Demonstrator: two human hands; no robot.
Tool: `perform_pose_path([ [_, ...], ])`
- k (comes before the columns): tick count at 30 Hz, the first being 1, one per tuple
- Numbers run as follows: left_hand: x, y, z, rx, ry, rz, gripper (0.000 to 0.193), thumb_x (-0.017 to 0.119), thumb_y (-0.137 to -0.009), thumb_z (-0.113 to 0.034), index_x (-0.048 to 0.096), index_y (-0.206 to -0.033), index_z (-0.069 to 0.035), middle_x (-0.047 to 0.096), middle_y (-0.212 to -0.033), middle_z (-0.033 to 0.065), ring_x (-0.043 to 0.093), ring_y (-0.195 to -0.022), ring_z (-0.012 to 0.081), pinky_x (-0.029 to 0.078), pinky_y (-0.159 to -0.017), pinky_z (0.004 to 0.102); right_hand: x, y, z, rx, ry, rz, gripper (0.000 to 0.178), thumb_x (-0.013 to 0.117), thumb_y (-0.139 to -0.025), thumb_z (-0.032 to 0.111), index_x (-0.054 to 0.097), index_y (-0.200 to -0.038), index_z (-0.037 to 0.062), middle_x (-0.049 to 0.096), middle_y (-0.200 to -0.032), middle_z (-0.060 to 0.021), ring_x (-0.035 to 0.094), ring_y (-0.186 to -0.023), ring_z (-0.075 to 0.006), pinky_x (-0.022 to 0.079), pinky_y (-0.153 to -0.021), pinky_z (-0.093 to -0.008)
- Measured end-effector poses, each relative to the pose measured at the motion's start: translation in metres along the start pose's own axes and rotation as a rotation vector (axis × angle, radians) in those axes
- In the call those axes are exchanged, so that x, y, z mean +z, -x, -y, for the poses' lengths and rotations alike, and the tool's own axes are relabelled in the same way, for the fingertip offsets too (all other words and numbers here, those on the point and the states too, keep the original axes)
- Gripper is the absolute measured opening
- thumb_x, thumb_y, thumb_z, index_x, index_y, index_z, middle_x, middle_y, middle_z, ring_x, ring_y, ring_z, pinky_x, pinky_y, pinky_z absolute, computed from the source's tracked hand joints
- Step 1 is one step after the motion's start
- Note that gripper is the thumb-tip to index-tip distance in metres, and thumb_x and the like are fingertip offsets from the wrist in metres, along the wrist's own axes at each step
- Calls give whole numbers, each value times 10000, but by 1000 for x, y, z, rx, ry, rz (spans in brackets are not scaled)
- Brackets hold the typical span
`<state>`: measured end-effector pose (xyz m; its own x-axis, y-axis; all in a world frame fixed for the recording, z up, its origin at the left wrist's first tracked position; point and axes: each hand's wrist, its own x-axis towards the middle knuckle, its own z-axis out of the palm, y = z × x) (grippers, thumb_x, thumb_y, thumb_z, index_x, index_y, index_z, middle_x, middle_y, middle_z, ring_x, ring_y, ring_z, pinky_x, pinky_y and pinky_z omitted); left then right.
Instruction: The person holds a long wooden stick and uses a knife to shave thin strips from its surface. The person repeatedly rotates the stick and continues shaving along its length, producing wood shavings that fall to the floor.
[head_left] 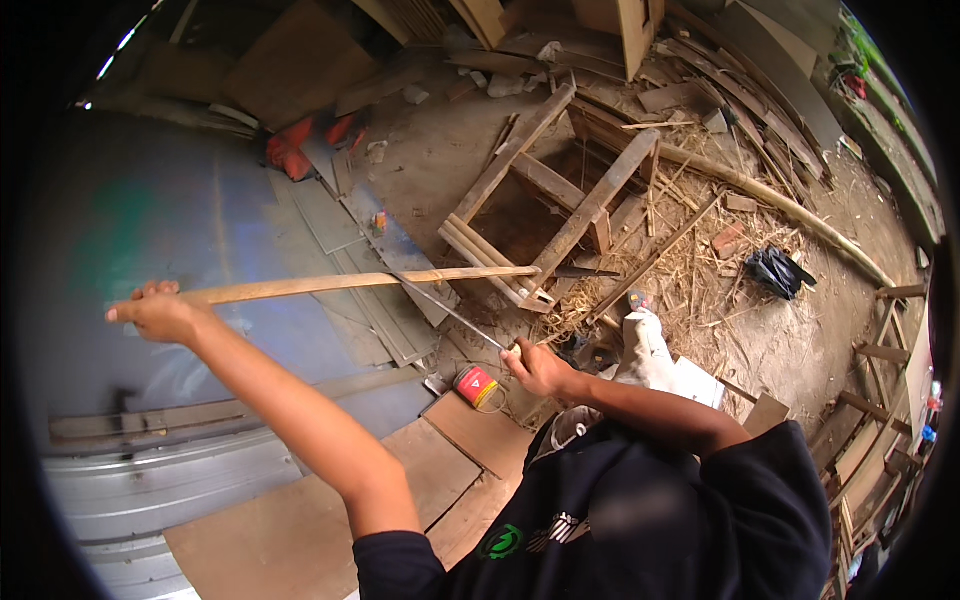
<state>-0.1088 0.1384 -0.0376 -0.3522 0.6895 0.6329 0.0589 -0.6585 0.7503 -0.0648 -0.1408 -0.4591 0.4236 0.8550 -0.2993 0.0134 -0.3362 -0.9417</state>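
A long, pale bamboo strip (310, 287) stretches across the view from left to right. My left hand (165, 316) is closed around its left end, arm reaching far out. The strip's right end lies over the near corner of a wooden sawhorse-like frame (598, 200). My right hand (540, 369) is wrapped round the handle of a long, thin-bladed knife (452, 313). Its blade slants up and left, meeting the strip near the middle; whether it cuts into it I cannot tell. A red and yellow tin (480, 387) stands below the blade.
A blue-grey sheet (150, 220) spreads at the left, beside stacked boards (345, 290). Shavings (690, 265) and a bamboo pole (780, 205) cover the floor at right, near a black plastic bag (780, 272). A saw-like dark blade (585, 272) lies by the frame.
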Motion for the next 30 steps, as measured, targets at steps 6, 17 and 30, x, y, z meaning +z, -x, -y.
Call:
perform_pose_path([
  [6, -9, -30, 17, -23, 309, 384, 681, 90, -960, -661, 394, -798, -73, 307, -587, 20, 270, -494, 130, 331, -517, 260, -4, -36, -63, 271, -12, -69, 615, 370, -994, 463, 586, -812, -84, 644, -779, -288, 662, -822, -433, 517, -724, -475],
  [17, -21, -83, 57, 2, 26, 172, 680, 88, -956, -663, 372, -752, -80, 311, -586, 32, 246, -479, 158, 325, -469, 291, 20, -89, -179, 395, 6, -163, 588, 342, -987, 439, 612, -965, -83, 613, -918, -371, 598, -975, -489, 486, -828, -510],
  [30, -37, -126, 71, -102, 476, 673, 696, 153, -922, -718, 382, -722, -92, 315, -578, 19, 282, -471, 141, 301, -461, 272, -12, -105, -211, 392, 12, -67, 637, 382, -962, 502, 636, -932, -81, 624, -977, -351, 593, -1033, -480, 475, -865, -501],
])
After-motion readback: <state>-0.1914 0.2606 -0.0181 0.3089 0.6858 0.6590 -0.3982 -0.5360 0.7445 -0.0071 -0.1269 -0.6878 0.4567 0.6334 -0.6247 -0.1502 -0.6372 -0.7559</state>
